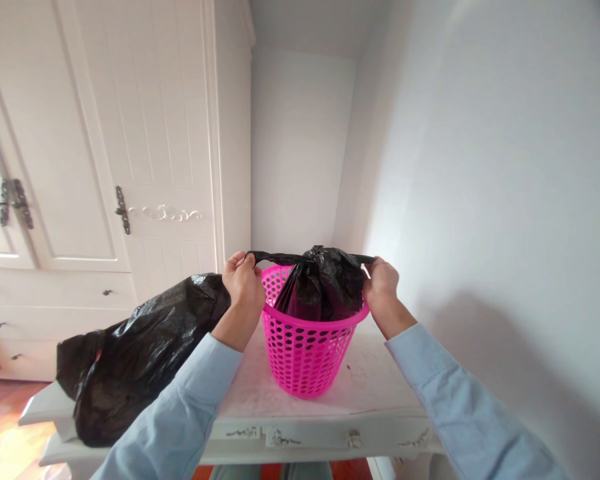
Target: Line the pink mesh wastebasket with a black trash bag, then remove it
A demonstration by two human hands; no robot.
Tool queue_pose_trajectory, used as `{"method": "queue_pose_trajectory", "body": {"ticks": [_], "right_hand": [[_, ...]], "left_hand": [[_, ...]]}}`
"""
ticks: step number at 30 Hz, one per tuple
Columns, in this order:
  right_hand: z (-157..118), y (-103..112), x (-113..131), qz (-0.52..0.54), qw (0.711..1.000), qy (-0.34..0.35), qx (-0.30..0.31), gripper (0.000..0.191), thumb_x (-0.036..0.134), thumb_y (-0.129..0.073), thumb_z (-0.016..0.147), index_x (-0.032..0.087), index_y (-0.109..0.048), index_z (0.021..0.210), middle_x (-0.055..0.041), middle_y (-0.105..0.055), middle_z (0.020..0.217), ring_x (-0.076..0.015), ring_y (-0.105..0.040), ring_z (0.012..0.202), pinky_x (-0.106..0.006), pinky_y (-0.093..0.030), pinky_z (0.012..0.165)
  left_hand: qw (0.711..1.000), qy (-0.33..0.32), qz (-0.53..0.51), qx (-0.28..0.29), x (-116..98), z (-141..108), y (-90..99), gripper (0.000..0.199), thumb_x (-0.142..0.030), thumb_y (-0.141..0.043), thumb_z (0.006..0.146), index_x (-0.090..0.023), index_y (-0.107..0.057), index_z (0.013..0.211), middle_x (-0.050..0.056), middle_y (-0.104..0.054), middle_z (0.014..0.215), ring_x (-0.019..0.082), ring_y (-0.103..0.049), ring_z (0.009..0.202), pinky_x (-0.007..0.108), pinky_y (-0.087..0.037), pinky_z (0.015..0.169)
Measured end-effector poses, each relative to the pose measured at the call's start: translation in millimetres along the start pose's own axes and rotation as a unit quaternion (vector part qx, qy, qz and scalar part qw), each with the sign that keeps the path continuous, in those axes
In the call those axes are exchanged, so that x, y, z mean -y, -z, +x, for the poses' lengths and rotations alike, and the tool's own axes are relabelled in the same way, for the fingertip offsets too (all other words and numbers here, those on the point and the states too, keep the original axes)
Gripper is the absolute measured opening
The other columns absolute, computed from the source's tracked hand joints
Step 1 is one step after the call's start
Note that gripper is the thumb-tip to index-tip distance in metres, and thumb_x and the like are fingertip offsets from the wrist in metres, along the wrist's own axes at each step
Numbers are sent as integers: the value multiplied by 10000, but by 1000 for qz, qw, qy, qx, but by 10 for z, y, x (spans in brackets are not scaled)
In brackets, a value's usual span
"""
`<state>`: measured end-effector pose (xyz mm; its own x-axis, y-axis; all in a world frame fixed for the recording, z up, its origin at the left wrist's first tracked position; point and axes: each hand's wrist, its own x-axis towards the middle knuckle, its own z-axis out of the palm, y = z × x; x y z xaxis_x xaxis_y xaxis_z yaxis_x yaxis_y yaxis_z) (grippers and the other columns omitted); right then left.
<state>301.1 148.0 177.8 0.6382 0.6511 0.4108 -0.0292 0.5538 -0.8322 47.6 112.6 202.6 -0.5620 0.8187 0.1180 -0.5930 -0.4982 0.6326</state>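
Observation:
A pink perforated basket (307, 357) stands upright on the white table (245, 393). Inside it sits a black plastic bag (325, 287), gathered and knotted at the top, its upper part rising above the rim. My left hand (244, 287) is closed on one twisted end of that bag, beyond the basket's left rim. The other end is pinched in my right hand (381, 283) at the right rim. Both ends are stretched out sideways from the knot. A second black plastic bag (140, 353) lies across the table's left side, partly behind my left forearm.
A white wardrobe (170, 147) with dark metal handles stands at the left and back. The pale wall (490, 173) runs close along the right side. Reddish wooden floor (15, 427) shows at the lower left. Drawer fronts line the table's near edge.

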Motion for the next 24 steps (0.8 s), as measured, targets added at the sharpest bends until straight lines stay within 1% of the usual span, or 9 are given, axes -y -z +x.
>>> {"method": "queue_pose_trajectory", "body": {"ticks": [6, 8, 10, 13, 15, 17, 21, 24], "right_hand": [[59, -36, -33, 47, 992, -51, -106, 149, 279, -505, 668, 250, -359, 675, 36, -424, 572, -131, -444, 522, -262, -391, 453], [68, -28, -30, 53, 989, -63, -126, 159, 282, -502, 668, 254, -346, 681, 41, -409, 572, -128, -428, 502, -262, -378, 434], [57, -15, -19, 56, 987, -68, -131, 155, 302, -507, 686, 253, -360, 697, 42, -417, 583, -132, -447, 507, -261, -384, 430], [-3, 3, 20, 58, 989, -67, -119, 112, 307, -519, 713, 232, -454, 764, 24, -517, 662, -131, -543, 584, -236, -419, 465], [-62, 9, 67, 54, 991, -67, -104, 128, 304, -536, 731, 218, -516, 823, 13, -579, 731, -121, -597, 647, -213, -438, 503], [-122, 9, 130, 46, 993, -67, -84, 153, 317, -563, 747, 210, -553, 857, 13, -603, 761, -110, -618, 669, -204, -454, 537], [-229, 5, 272, 35, 997, -53, -36, 211, 363, -631, 751, 195, -600, 874, 18, -618, 759, -99, -606, 647, -216, -473, 571], [-296, 11, 368, -2, 999, -15, 32, 288, 418, -670, 759, 175, -634, 910, 38, -577, 641, -94, -536, 567, -227, -452, 550]], "left_hand": [[999, 3, -38, -28, 8, 23, -3, 370, -60, -671, 614, -212, -474, 887, -63, -524, 692, 59, -485, 561, 197, -371, 558], [998, -1, -45, -31, 10, 19, -7, 370, -61, -672, 609, -213, -467, 877, -60, -526, 699, 66, -500, 579, 201, -378, 575], [998, -11, -48, -28, 8, 10, 0, 362, -73, -678, 607, -212, -465, 864, -59, -532, 710, 68, -507, 592, 204, -382, 589], [998, -38, -43, -20, 3, -15, 30, 336, -125, -703, 612, -209, -461, 829, -72, -511, 701, 59, -488, 586, 202, -372, 592], [998, -52, -32, -13, -1, -38, 55, 321, -162, -720, 607, -204, -471, 804, -79, -495, 681, 55, -469, 576, 198, -352, 577], [998, -57, -17, 6, -8, -61, 71, 308, -182, -738, 587, -193, -500, 781, -79, -488, 660, 55, -462, 574, 196, -337, 563], [997, -54, 11, 51, -40, -98, 60, 301, -201, -776, 546, -166, -570, 763, -61, -532, 674, 58, -478, 594, 195, -342, 557], [993, -47, 48, 98, -82, -111, 35, 337, -208, -802, 542, -149, -629, 825, -58, -547, 671, 60, -484, 587, 199, -352, 552]]}}
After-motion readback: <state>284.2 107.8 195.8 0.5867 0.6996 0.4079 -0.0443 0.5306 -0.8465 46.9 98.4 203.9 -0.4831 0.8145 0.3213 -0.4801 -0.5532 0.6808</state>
